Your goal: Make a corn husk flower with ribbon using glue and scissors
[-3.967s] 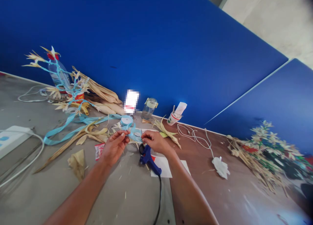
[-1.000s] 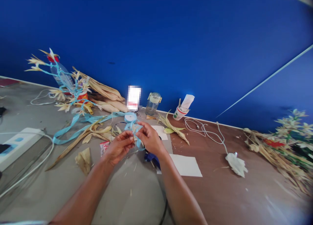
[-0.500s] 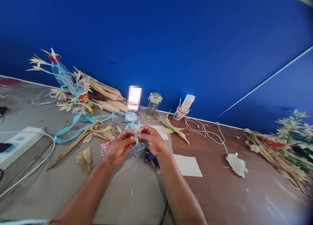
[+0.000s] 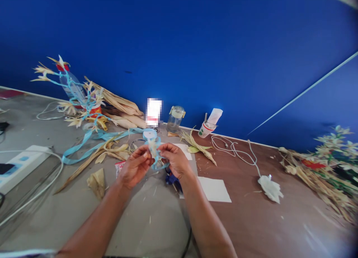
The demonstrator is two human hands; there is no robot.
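Observation:
My left hand and my right hand meet above the table, fingers pinched. Between them I hold a small pale dried-husk flower with light blue ribbon looped round it. The ribbon trails back to a light blue ribbon roll lying just behind my hands. Under my right wrist lies a blue glue gun, partly hidden, its black cord running toward me.
Dried husk strips and long blue ribbon lie left. A bottle with husk flowers stands far left, a power strip near the left edge. A jar, paper cup, white cable, white paper and a flower bundle lie right.
My hands have kept working the ribbon round the husk flower, which now stands up more between the fingertips. The view shifted right since four seconds ago.

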